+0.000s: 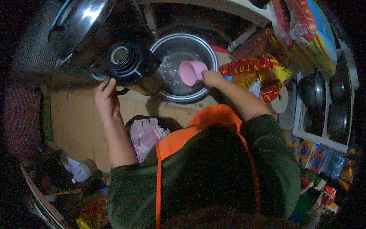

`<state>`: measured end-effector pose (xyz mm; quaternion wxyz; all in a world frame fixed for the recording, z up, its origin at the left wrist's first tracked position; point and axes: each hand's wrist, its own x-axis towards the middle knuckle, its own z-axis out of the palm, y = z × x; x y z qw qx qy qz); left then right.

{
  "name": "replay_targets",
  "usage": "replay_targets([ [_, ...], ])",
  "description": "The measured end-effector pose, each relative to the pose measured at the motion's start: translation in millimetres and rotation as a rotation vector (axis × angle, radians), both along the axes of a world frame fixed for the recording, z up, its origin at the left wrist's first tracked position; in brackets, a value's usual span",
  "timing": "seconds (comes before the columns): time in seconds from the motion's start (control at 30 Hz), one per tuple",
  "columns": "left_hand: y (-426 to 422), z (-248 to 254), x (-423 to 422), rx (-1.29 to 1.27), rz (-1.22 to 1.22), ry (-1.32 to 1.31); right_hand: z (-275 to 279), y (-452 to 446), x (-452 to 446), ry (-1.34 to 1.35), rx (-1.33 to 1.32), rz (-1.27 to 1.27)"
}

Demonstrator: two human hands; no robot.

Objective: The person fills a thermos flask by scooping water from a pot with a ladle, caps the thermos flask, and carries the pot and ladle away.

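My left hand point(107, 95) is closed around the handle of a dark thermos flask point(133, 70). The flask's round, ringed mouth point(120, 55) is uncovered, and its body reaches towards the left side of a metal basin point(212, 49). Clear water point(171, 70) appears to lie in the basin. Over the basin's right half, a pink plastic cup point(189, 74) is gripped in my right hand point(212, 79). The cup's opening faces left and seems tilted. Its inside shows only in part, so whether it holds liquid is unclear.
Red and yellow printed bags point(244, 68) lie right of the basin. A pale rack with dark pans point(312, 91) stands farther right. Shiny metalware point(82, 21) is at upper left. A purplish cloth-like bundle point(145, 133) sits close to my body, over the cardboard-like floor point(82, 118).
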<state>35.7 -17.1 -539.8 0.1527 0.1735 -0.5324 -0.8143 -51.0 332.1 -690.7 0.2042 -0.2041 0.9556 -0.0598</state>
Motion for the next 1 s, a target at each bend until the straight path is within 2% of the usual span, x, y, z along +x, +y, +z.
replay_targets([
  [0.07,4,8,1,0.01,0.016,-0.003,2,0,2,-0.006,-0.024,-0.037],
  [0.13,2,7,2,0.002,0.004,-0.013,2,4,3,-0.024,0.076,0.132],
  [0.23,1,8,2,0.003,-0.017,-0.009,1,2,6,-0.071,0.214,0.188],
  [0.37,-7,2,2,-0.01,0.006,-0.027,8,1,7,-0.074,0.273,0.167],
  [0.4,-9,-1,2,-0.002,0.02,-0.031,30,-1,8,-0.062,0.28,0.153],
  [0.47,-9,-2,3,-0.002,-0.009,0.004,87,-3,3,-0.102,0.35,0.35],
  [0.53,-8,2,4,-0.05,0.022,-0.051,142,-6,-22,0.077,0.239,0.0],
  [0.57,-9,3,5,-0.05,0.015,-0.046,149,3,-54,0.232,0.1,-0.132],
  [0.6,-10,2,5,-0.045,-0.005,-0.052,183,11,-74,0.507,-0.057,-0.231],
  [0.63,-12,1,4,-0.037,-0.027,-0.053,227,23,-87,0.768,-0.049,-0.218],
  [0.67,-25,-17,2,-0.024,-0.062,0.021,250,41,-107,1.094,-0.15,-0.219],
  [0.7,-20,-12,-1,-0.02,-0.065,0.031,272,59,-137,1.161,-0.156,-0.343],
  [0.77,-8,4,3,0.004,-0.051,-0.012,352,56,-116,1.035,0.545,-0.24],
  [0.83,5,19,6,0.004,-0.045,-0.03,335,80,-165,1.396,-0.145,-0.418],
  [0.9,2,20,5,0.011,-0.01,-0.05,307,142,-237,0.897,0.037,-0.449],
  [0.97,-7,9,4,-0.018,-0.048,-0.077,310,147,-244,0.751,0.128,-0.31],
  [1.0,-7,12,5,-0.006,0.0,-0.076,313,153,-246,0.649,0.031,-0.43],
])
